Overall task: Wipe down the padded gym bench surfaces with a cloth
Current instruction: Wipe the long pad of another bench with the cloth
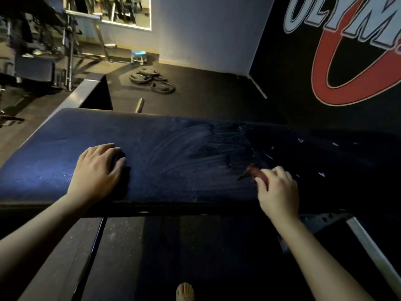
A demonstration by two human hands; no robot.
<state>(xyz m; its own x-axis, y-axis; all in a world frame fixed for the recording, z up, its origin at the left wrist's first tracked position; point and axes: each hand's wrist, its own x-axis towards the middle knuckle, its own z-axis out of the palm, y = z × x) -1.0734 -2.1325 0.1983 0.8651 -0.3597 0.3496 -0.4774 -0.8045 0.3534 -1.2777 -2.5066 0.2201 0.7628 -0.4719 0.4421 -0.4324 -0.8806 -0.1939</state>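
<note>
Dim gym around you, black rubber floor, and the blue bench (173, 181) runs across your view at waist height. Your left hand (97, 170) lies near the bench's left end, fingers relaxed and spread, pressing a dark cloth (124, 170) that shows just past the fingertips. Your right hand (278, 187) sits near the front edge, right of middle, fingers curled round a red thing (255, 172), too blurred to name.

Risks, as I judge them:
- The cloth is nearly the colour of the bench in this light, so you could leave it behind or miss patches. Pale streaks (184, 148) mark the middle only.
- The right end is in deep shadow with white flecks (321, 174), perhaps torn cover; a cloth could catch there and lift more.
- Leaning hard on the front edge might tip your weight forward over the frame (366, 244).

Around you: plates (152, 80) on the floor beyond the back edge, a bar end (140, 105) just behind it, a blue stool (138, 55) by the wall. Your bare foot (184, 292) stands near the frame, so mind your toes when you step round to the dark end
</note>
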